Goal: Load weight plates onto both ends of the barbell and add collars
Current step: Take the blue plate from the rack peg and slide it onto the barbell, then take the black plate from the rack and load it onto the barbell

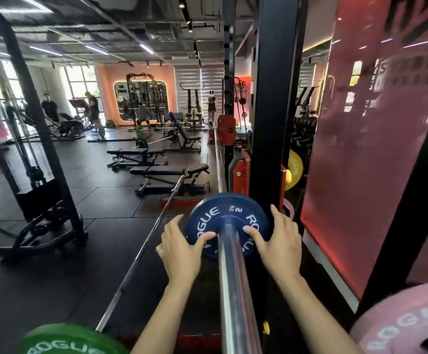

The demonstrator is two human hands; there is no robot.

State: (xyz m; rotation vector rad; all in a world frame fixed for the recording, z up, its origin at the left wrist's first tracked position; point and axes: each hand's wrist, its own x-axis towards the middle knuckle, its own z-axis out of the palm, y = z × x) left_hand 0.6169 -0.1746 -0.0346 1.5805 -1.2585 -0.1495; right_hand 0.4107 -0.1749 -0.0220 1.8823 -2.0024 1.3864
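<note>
A small blue 2 kg weight plate (214, 213) sits on the chrome barbell sleeve (234, 290), which runs from the bottom centre away from me. My left hand (182, 247) grips the plate's left edge, thumb on its face beside the sleeve. My right hand (278, 245) holds the plate's right edge the same way. A long thin barbell shaft (144, 247) stretches diagonally to the left of the hands. No collar is in view.
A black rack upright (274, 98) stands just behind the plate. A green plate (69, 339) lies at the bottom left and a pink plate (407, 325) at the bottom right. Benches (156, 172) and several people are farther back; a yellow plate (294, 168) hangs on the rack.
</note>
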